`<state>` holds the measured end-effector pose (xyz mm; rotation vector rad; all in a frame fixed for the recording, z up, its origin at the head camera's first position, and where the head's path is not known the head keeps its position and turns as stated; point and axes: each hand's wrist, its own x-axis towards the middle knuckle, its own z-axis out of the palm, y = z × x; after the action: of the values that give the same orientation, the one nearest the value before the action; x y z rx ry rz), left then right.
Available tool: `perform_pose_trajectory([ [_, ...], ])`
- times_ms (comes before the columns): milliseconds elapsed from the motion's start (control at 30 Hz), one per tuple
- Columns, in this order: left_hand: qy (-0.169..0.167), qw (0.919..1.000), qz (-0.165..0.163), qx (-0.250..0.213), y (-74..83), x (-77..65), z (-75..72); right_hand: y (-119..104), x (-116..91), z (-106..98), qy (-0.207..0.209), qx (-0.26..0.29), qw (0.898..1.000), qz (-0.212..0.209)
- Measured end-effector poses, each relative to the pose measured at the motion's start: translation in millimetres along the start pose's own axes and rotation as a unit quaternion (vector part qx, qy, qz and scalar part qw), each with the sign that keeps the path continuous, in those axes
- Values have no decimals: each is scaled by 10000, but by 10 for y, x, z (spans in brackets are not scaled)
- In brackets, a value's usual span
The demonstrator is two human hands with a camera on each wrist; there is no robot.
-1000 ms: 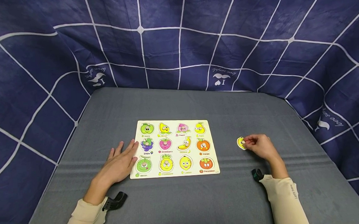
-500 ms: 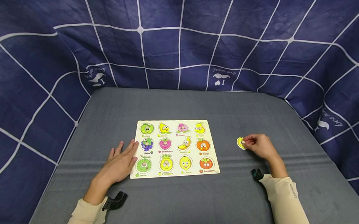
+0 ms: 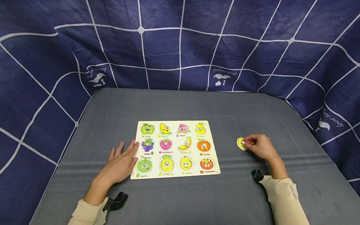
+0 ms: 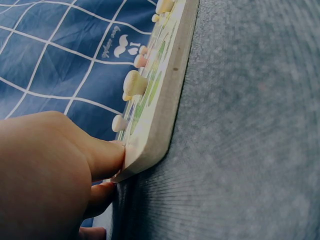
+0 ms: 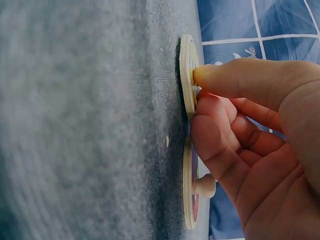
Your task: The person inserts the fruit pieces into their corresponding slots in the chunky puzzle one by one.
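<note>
On the grey surface lies a cream fruit puzzle board (image 3: 174,177) with rows of smiling fruits, most with small knobs. My left hand (image 3: 117,166) rests at its left edge, fingers extended; in the left wrist view the thumb (image 4: 107,159) touches the board's corner (image 4: 145,160). To the board's right, my right hand (image 3: 261,148) pinches the knob of a yellow lemon puzzle piece (image 3: 240,143). In the right wrist view that lemon piece (image 5: 187,75) stands near the cloth. A second knobbed piece (image 5: 188,200), partly reddish, shows beside it there; the hand hides it in the head view.
Grey cloth (image 3: 184,204) covers the work surface. Navy curtains (image 3: 164,48) with white grid lines rise at the back and sides. No knob shows on the board's lemon (image 3: 186,163) or persimmon (image 3: 206,164).
My right hand and the lemon piece have shifted very slightly left. The left hand and the board stay where they were.
</note>
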<state>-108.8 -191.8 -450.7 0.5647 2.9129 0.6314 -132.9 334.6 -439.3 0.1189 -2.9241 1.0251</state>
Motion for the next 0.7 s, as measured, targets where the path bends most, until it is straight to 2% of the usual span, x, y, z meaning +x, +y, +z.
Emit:
perform_pose_trajectory([
  [700, -98, 9999, -58, -24, -15, 15, 9, -152, -86, 92, -99, 229, 9997, -45],
])
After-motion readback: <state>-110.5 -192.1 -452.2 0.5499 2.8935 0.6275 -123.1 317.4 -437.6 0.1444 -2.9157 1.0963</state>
